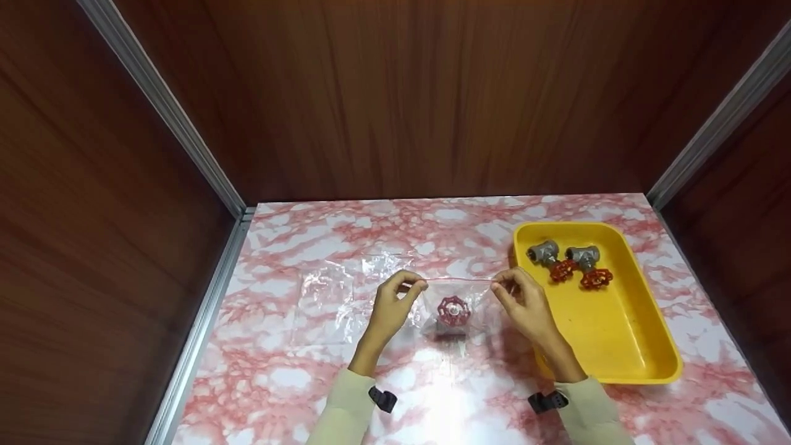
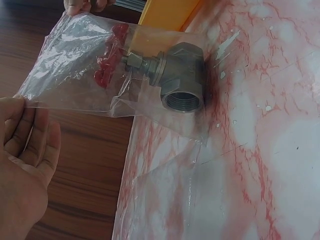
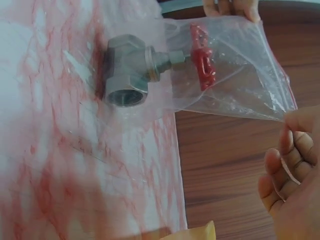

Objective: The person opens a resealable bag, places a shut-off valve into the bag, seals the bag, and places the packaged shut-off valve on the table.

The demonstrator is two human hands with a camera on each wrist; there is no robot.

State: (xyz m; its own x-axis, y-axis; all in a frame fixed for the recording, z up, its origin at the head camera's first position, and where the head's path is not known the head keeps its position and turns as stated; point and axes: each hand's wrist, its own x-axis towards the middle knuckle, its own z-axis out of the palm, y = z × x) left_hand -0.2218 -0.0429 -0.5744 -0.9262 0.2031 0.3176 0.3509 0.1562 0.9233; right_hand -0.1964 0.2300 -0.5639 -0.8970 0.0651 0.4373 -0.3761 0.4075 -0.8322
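Both hands hold up a clear zip bag (image 2: pixel 75 65) by the two ends of its red-lined top edge. My left hand (image 1: pixel 393 303) pinches the left corner between thumb and fingertips. At the right corner, my right hand (image 1: pixel 525 304) pinches the bag the same way. Inside stands a grey metal valve (image 2: pixel 182 75) with a red handwheel (image 1: pixel 453 311); its body is at the marbled tabletop and the wheel points up toward the bag's mouth. The top edge is stretched straight between the hands.
A yellow tray (image 1: pixel 605 346) stands to the right, with two more red-wheeled valves (image 1: pixel 581 256) at its far end. Flat clear bags (image 1: pixel 324 303) lie on the marbled table (image 1: pixel 247 377) left of the hands. Dark wood-grain panels (image 1: pixel 432 99) enclose the back and sides.
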